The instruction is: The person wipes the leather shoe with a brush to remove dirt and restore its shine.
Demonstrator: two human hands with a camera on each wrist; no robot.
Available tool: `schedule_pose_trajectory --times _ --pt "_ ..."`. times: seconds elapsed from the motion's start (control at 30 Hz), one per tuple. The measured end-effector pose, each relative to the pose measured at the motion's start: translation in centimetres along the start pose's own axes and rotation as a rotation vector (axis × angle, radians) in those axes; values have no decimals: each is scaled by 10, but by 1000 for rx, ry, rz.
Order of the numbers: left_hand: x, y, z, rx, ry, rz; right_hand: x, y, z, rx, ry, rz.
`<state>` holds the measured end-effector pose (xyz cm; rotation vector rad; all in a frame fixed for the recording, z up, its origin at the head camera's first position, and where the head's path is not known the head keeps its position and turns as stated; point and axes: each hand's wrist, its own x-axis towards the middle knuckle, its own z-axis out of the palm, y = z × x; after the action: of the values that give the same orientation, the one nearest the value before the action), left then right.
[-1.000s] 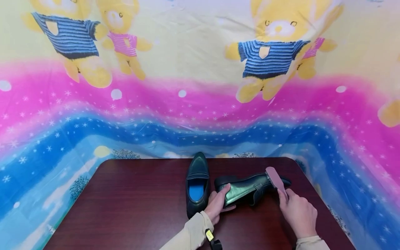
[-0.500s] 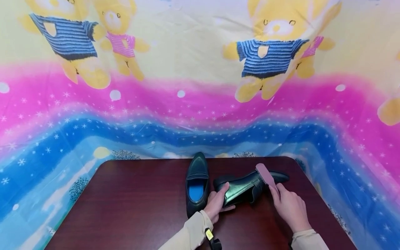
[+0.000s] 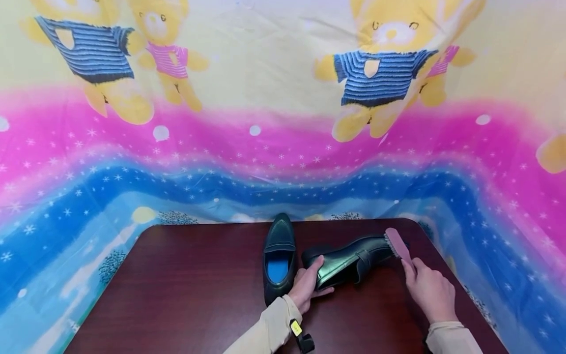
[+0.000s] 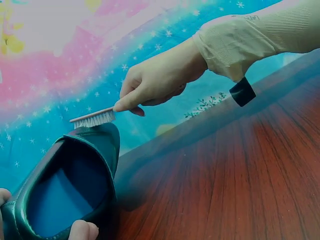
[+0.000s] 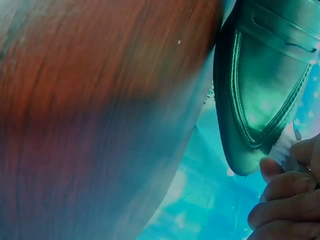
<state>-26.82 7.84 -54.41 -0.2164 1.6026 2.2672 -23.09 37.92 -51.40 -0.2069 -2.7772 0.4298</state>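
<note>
While one dark green penny loafer (image 3: 280,236) stands at the middle of the far edge of the table (image 3: 199,295), the left hand (image 3: 305,287) grips by its heel a second loafer (image 3: 342,264), tilted sideways, toe toward the far right corner; the right hand (image 3: 434,292) pinches a pink brush (image 3: 399,244), bristles at this toe.

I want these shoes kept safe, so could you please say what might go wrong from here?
The left hand grips one shoe near the heel, so pressure at the toe might twist it. The brush in the right hand is at the toe, so a stroke could slip off the end. The other shoe stands beside the left hand, its toe near the back edge of the table, so a nudge might push it off.
</note>
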Motion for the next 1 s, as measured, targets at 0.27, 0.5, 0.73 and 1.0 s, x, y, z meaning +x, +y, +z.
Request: schedule_pose_trajectory --times 0.27,0.5,0.73,1.0 --pt "-2 -1 0 1 9 -2 2 -4 0 31 0 34" --pt "-1 -2 -1 19 16 -9 1 -24 1 82 17 -82" --pt "-3 -3 -2 13 -2 -11 1 -32 6 41 8 -162" --pt "-4 -3 -1 -9 -15 -17 5 -4 2 -7 31 -75"
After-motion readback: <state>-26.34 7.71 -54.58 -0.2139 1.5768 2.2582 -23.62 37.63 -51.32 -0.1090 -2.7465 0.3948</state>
